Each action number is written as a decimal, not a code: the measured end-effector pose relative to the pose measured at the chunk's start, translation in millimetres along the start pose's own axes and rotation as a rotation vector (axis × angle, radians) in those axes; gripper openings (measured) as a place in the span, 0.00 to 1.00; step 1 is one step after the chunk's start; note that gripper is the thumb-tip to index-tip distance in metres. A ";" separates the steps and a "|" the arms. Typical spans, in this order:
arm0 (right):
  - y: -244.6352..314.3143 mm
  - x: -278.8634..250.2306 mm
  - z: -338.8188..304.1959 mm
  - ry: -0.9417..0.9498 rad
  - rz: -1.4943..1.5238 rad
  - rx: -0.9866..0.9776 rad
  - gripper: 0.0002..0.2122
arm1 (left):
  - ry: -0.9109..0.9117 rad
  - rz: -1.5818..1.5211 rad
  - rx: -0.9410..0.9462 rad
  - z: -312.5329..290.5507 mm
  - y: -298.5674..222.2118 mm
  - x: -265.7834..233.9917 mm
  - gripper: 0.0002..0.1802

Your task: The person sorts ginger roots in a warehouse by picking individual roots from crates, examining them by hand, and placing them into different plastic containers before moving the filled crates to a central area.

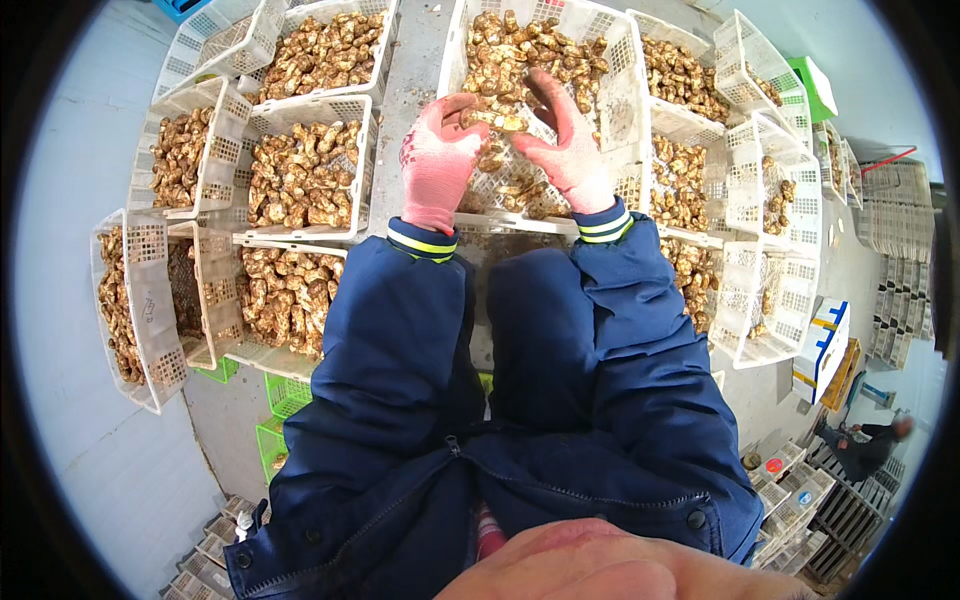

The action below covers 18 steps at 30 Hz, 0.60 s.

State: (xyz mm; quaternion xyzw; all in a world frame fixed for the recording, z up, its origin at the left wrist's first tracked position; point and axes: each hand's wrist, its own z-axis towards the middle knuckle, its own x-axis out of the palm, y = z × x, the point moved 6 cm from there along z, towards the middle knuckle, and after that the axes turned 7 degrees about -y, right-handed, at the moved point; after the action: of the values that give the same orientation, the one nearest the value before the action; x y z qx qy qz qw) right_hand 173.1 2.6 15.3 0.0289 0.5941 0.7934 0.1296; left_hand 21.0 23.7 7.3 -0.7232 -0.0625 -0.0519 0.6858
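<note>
Both my hands wear pink work gloves with darker, soiled fingers. My left hand (437, 158) pinches a stout brown-and-cream mushroom (497, 121) by one end, holding it crosswise over a white plastic crate (625, 115). On the other side, my right hand (566, 150) is open, its thumb and fingers spread around the mushroom's far end; whether it touches the mushroom I cannot tell. Below the hands, the crate holds a heap of similar mushrooms (500, 55) toward its far side. Only scattered ones (522, 190) lie on its near part.
White crates of mushrooms (306, 175) stand to my left, some tilted on others. More crates (680, 180) line my right. Green baskets (288, 395) sit low at left. Stacked crates (895, 220) and a white box (822, 345) stand farther right. Another person (868, 450) is at lower right.
</note>
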 end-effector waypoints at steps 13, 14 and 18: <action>-35.7 12.7 -14.2 0.163 0.875 0.481 0.23 | -0.017 -0.138 -0.131 4.6 4.9 -10.5 0.23; -37.9 11.9 -14.7 0.132 0.868 0.478 0.21 | -0.007 -0.159 -0.168 4.8 7.3 -11.5 0.22; -42.4 1.0 -15.9 0.032 1.101 0.536 0.17 | 0.005 -0.203 -0.210 3.1 12.4 -4.1 0.20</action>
State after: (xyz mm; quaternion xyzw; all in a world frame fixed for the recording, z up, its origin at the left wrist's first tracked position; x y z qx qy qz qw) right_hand 176.1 -1.0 -29.8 0.3515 0.6726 0.5670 -0.3202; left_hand 19.0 26.1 -5.7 -0.7809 -0.1278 -0.1288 0.5977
